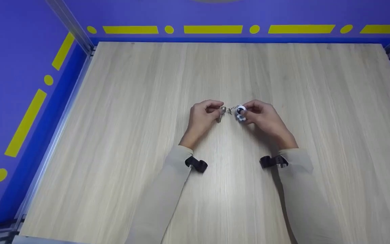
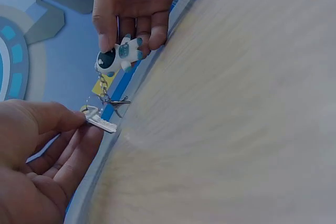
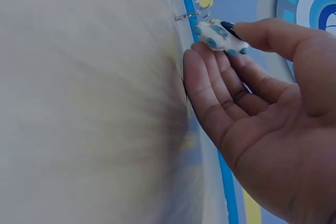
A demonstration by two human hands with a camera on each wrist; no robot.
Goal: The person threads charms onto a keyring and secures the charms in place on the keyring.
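Observation:
Between thumb and fingers, my left hand [image 1: 202,117] pinches a silver key [image 2: 101,122] by its head. My right hand [image 1: 266,118] pinches a small white and blue astronaut keychain [image 1: 240,113], its dark visor under the thumb. A short metal chain [image 2: 103,85] runs from the figure to a small silver clasp [image 2: 119,103], which hangs in the gap between the hands, close to the key. Whether the clasp and the key are joined cannot be made out. Both hands are just above the wooden table, near its middle.
The light wood table [image 1: 130,135] stretches out on every side of the hands. Blue panels with yellow marks [image 1: 213,29] stand at the back and left, with metal frame posts [image 1: 71,25] at the corners. A black strap with a camera [image 1: 196,164] circles each wrist.

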